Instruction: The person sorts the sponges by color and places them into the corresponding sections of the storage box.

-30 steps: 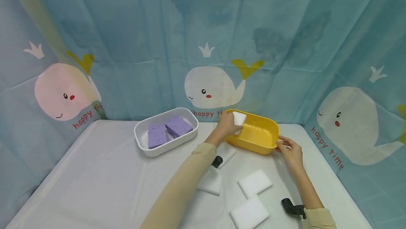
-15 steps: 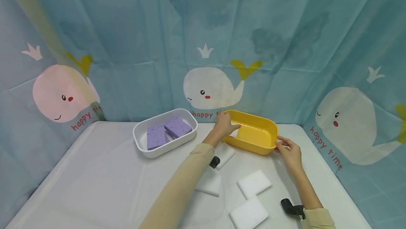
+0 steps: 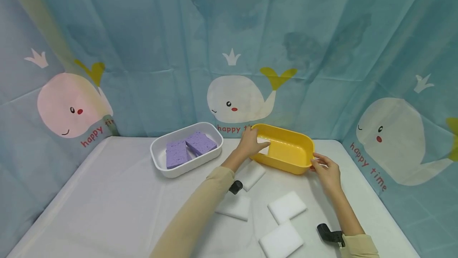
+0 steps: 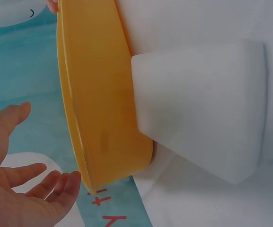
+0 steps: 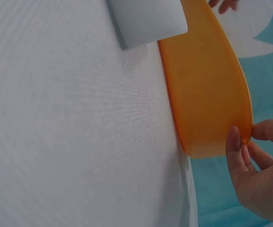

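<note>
A yellow plastic bin (image 3: 290, 151) stands at the back right of the table, with a white sponge block (image 3: 264, 150) lying in its left end. Over that end hangs my left hand (image 3: 249, 143), its fingers spread and holding nothing; in the left wrist view the same hand (image 4: 30, 175) is beside the bin's rim with thumb and fingers apart. My right hand (image 3: 328, 172) pinches the rim at the bin's right end, thumb on the outside, as the right wrist view shows the hand (image 5: 261, 172). Another white sponge block (image 3: 252, 175) lies against the bin's front.
Several more white sponge blocks lie on the table in front, among them one near block (image 3: 281, 240) and one middle block (image 3: 287, 207). Left of the yellow bin, a white bin (image 3: 186, 169) holds purple sponges (image 3: 177, 154). A whale-print curtain (image 3: 171, 71) rises behind the table.
My left hand has lowered the white sponge block into the yellow bin's left end, let go and drawn back slightly left. My right hand has stayed on the rim.
</note>
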Motion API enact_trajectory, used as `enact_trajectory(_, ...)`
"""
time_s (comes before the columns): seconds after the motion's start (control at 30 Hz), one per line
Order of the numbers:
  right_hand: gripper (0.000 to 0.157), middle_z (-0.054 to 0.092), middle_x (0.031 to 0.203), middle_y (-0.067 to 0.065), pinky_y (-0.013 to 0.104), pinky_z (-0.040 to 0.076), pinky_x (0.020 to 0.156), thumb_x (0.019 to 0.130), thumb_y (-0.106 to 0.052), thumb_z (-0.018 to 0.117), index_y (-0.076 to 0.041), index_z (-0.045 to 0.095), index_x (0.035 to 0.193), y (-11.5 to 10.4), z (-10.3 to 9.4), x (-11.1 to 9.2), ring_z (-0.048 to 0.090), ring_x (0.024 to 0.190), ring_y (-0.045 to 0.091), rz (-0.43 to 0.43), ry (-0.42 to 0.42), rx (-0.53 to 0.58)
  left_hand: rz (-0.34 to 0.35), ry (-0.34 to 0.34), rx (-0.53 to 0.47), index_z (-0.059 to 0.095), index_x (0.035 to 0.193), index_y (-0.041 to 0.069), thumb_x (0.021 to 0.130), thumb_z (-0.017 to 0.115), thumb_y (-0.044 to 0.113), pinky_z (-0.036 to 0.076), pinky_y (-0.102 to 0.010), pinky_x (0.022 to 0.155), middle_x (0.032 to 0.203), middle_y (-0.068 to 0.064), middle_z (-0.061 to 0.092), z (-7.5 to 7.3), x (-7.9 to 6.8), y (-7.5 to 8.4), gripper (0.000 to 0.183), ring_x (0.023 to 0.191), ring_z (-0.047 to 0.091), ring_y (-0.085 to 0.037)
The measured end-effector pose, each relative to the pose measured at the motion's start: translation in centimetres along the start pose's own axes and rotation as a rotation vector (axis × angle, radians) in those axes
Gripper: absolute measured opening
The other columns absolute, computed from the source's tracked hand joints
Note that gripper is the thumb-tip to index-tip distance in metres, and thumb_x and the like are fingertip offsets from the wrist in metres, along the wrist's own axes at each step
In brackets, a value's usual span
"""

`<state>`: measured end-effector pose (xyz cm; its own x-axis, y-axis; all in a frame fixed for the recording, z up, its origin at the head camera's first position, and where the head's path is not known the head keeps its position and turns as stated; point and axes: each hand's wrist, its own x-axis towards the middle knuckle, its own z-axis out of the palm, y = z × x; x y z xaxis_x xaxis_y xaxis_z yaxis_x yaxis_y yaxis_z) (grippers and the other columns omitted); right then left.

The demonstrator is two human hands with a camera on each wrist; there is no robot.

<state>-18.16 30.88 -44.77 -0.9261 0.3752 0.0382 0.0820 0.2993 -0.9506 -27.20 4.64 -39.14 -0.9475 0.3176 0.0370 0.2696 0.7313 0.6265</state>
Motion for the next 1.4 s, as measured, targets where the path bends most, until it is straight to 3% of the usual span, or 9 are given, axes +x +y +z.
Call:
enact_trajectory(0.2, 0.040, 0.060, 0.104, 0.008, 0.016, 0.060, 0.077, 0.107, -0.007, 0.059, 0.010, 0.056, 0.143, 0.0, -0.1, 0.1, 0.065, 0.072, -0.002, 0.001, 0.000, -0.011, 0.039, -0.002, -0.021, 0.047, 0.151, -0.007, 0.101, 0.074, 0.036, 0.042, -0.046, 0.121, 0.155, -0.025, 0.044, -0.1, -1.2, 0.2, 0.071, 0.143, 0.044, -0.036)
enact_trajectory(0.53, 0.040, 0.060, 0.105, 0.008, 0.016, 0.060, 0.077, 0.107, -0.008, 0.059, 0.010, 0.056, 0.143, 0.1, -0.1, 0.1, 0.064, 0.071, -0.003, 0.011, 0.007, -0.019, 0.087, 0.002, -0.130, 0.048, 0.153, -0.004, 0.100, 0.075, 0.032, 0.039, -0.051, 0.123, 0.160, -0.024, 0.041, -0.3, -3.4, -0.2, 0.070, 0.149, 0.039, -0.037)
enact_trajectory(0.77, 0.040, 0.059, 0.102, 0.005, 0.015, 0.060, 0.077, 0.107, -0.007, 0.059, 0.010, 0.057, 0.143, 0.3, -0.1, 0.0, 0.065, 0.072, -0.002, 0.002, 0.006, -0.010, 0.126, 0.014, -0.159, 0.049, 0.151, -0.006, 0.098, 0.077, 0.028, 0.047, -0.052, 0.116, 0.144, -0.025, 0.051, -0.7, -5.2, -1.2, 0.069, 0.135, 0.051, -0.039)
enact_trajectory(1.17, 0.041, 0.060, 0.104, 0.009, 0.014, 0.060, 0.074, 0.107, -0.007, 0.060, 0.013, 0.055, 0.143, 0.2, 0.1, -0.1, 0.064, 0.069, -0.003, -0.005, -0.004, 0.014, 0.168, 0.010, -0.210, 0.050, 0.150, -0.008, 0.098, 0.076, 0.031, 0.052, -0.051, 0.106, 0.138, -0.026, 0.054, -1.6, -7.8, -2.9, 0.070, 0.125, 0.055, -0.039)
enact_trajectory(1.4, 0.041, 0.059, 0.107, 0.012, 0.014, 0.060, 0.075, 0.108, -0.007, 0.059, 0.012, 0.055, 0.143, 0.3, 0.1, -0.1, 0.066, 0.071, -0.002, -0.003, 0.001, -0.007, 0.145, 0.000, -0.235, 0.052, 0.150, -0.004, 0.097, 0.078, 0.029, 0.054, -0.046, 0.098, 0.131, -0.019, 0.058, -1.9, -9.6, -3.9, 0.067, 0.120, 0.057, -0.039)
